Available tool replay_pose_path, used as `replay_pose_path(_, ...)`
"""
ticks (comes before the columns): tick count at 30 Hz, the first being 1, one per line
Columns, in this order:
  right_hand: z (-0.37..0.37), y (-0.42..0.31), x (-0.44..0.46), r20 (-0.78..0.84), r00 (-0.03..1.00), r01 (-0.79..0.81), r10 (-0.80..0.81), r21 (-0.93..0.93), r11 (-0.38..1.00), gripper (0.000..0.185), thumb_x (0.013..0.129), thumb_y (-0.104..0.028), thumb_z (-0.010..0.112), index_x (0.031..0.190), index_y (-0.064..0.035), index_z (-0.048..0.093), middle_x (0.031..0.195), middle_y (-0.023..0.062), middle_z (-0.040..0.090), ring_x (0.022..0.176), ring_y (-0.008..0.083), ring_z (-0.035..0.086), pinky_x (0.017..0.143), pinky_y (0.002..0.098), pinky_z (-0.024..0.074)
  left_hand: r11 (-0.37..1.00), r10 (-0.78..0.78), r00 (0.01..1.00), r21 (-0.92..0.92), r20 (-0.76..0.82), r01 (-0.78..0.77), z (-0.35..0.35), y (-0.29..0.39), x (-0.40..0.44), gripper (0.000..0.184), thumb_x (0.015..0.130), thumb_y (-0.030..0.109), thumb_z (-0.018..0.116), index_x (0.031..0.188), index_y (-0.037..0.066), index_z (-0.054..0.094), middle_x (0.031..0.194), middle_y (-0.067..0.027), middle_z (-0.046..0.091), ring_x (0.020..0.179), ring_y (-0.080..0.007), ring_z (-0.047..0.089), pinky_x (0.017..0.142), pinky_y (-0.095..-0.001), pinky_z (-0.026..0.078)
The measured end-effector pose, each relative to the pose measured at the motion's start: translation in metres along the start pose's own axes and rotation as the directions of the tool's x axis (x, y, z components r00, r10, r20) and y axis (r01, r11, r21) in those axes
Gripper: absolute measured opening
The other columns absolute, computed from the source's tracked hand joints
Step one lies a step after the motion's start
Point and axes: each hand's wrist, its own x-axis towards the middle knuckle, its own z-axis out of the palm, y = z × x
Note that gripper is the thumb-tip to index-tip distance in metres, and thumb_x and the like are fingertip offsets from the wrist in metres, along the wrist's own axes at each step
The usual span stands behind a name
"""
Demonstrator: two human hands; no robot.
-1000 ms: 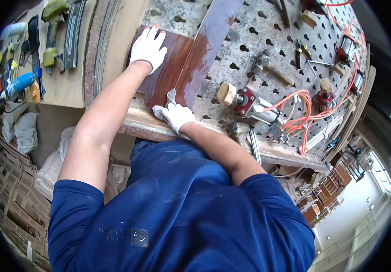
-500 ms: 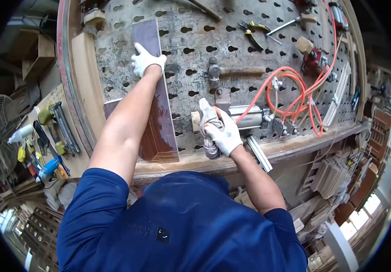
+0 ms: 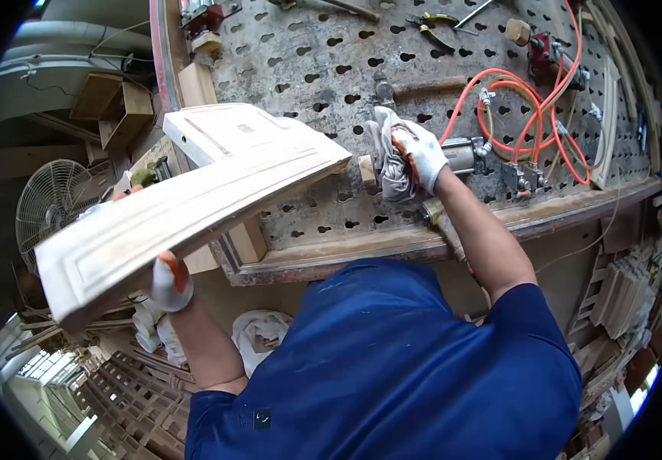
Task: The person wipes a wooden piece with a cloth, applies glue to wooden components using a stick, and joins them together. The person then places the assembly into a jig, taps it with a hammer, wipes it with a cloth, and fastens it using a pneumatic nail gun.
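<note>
My left hand, in a white glove with orange fingertips, grips the near edge of a wooden panel piece. The piece is L-shaped, with pale grooved moulding facing up, and is tilted above the left edge of the metal workbench. Part of that hand is hidden beneath the wood. My right hand, gloved too, is closed around a crumpled grey cloth over the bench, beside a pneumatic cylinder.
A hammer and pliers lie on the perforated bench top. Orange hoses coil at the right near metal fittings. A wooden strip is at the near left corner. A fan stands at the left.
My left hand has lifted the panel off the bench and swung it left, and its pale grooved face now shows instead of the dark one. My right hand still holds the cloth, slightly farther right.
</note>
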Motion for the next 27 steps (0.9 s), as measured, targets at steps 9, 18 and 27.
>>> replay_pose_path(9, 0.086, -0.005, 0.061, 0.15, 0.976, 0.218, -0.161, -0.747, 0.628, 0.051, 0.079, -0.031, 0.068, 0.123, -0.0049, 0.061, 0.112, 0.0201, 0.068, 0.106, 0.0307, 0.065, 0.093, 0.0345, 0.0494, 0.839, -0.297, 0.95, -0.502, -0.1, 0.209, -0.075, 0.049, -0.116, 0.118, 0.074, 0.067, 0.071, 0.154, 0.005, 0.012, 0.155, -0.023, 0.026, 0.142, -0.0375, 0.031, 0.116, -0.0544, 0.025)
replay_pose_path(18, 0.194, 0.061, 0.11, 0.28, 0.958, 0.281, 0.067, -0.96, 0.004, 0.033, 0.084, -0.029, 0.056, 0.108, -0.0144, 0.073, 0.115, 0.0169, 0.067, 0.102, 0.0351, 0.066, 0.09, 0.0432, 0.0534, 0.644, -0.76, 0.546, -0.524, -0.352, 0.557, -0.185, 0.008, -0.269, 0.073, 0.087, 0.018, 0.069, 0.148, 0.006, 0.03, 0.143, -0.0158, 0.045, 0.131, -0.0331, 0.045, 0.109, -0.0483, 0.038)
replay_pose_path(27, 0.251, 0.114, 0.029, 0.744, 0.668, 0.744, -0.035, -0.667, 0.027, 0.021, 0.08, -0.024, 0.06, 0.093, -0.016, 0.073, 0.105, 0.0098, 0.065, 0.103, 0.031, 0.06, 0.087, 0.043, 0.052, 0.496, -0.833, 0.15, -0.597, -0.532, 0.631, -0.212, -0.081, -0.351, 0.051, 0.091, 0.025, 0.071, 0.133, 0.014, 0.045, 0.115, -0.0049, 0.06, 0.107, -0.0221, 0.061, 0.088, -0.0401, 0.055)
